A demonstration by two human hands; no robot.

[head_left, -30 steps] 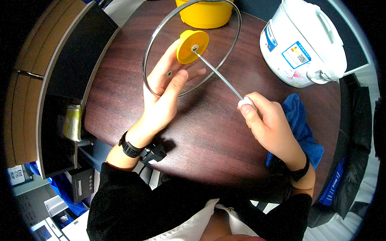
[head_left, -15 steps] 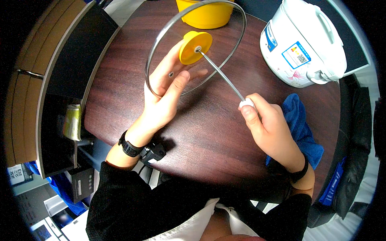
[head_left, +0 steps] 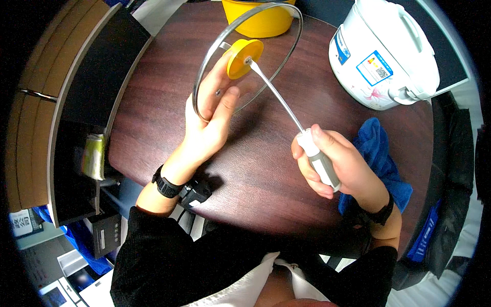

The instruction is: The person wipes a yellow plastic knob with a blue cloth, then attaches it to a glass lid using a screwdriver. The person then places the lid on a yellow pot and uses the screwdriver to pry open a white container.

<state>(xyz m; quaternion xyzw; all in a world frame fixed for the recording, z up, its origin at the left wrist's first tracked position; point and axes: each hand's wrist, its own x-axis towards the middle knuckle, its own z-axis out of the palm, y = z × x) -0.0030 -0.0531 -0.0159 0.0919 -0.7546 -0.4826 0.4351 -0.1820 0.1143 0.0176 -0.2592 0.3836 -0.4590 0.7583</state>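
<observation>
Round glass pot lid with a metal rim (head_left: 279, 66) is held tilted on edge above the dark brown wooden tabletop (head_left: 153, 112), its yellow disc-shaped knob (head_left: 240, 57) turned toward the person. Compared with the view a second ago, the lid has been raised and tipped further upright, its far rim now overlapping the yellow pot (head_left: 258, 18) at the tabletop's far edge, and the knob sits higher in view. Left hand (head_left: 209, 115) supports the lid from behind, palm and fingers spread flat against the glass and thumb at the near rim; its grip is a brace, not a closed fist. Right hand (head_left: 335, 166) is clenched firmly around the grey-and-white handle of a long-shafted metal screwdriver (head_left: 279, 94), whose tip is seated at the centre of the knob (the screw itself is too small to make out). That hand has drawn back toward the body and the shaft now lies at a shallower slant than half a second ago. Judgement: tool remains engaged on the knob fastening, and the lid was repositioned to give a straighter line for turning; whether the fastening is being loosened or tightened cannot be told. White electric rice cooker (head_left: 383, 56) and crumpled blue cloth (head_left: 381, 153) lie to the right, untouched.
</observation>
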